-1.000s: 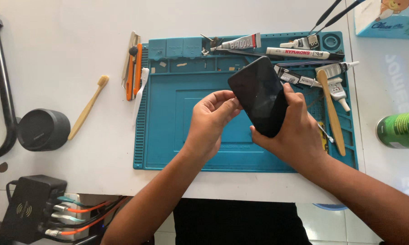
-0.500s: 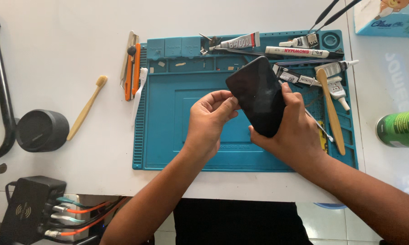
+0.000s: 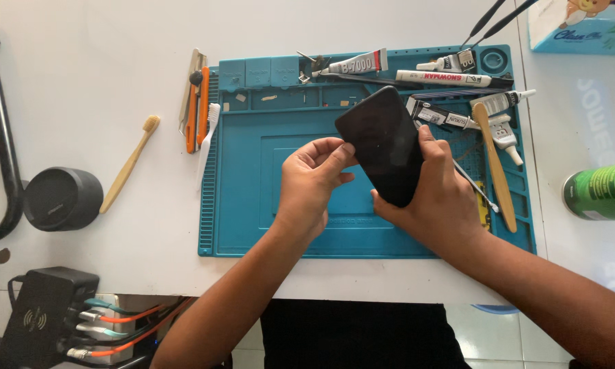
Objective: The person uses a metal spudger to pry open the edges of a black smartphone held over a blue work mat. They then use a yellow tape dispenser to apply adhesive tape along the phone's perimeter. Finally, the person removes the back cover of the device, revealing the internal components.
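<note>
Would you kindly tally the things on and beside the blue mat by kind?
Black rectangular phone, held by both hands: 1
Bamboo-handled brushes: 2
Glue tubes: 4
White marker pen: 1
Orange utility knife: 1
Total: 9

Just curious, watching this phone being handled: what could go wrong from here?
The black phone is held tilted above the blue mat, gripped by the right hand with only the left hand fingers at its edge; it might slip. It could land on the glue tubes beside it.
</note>
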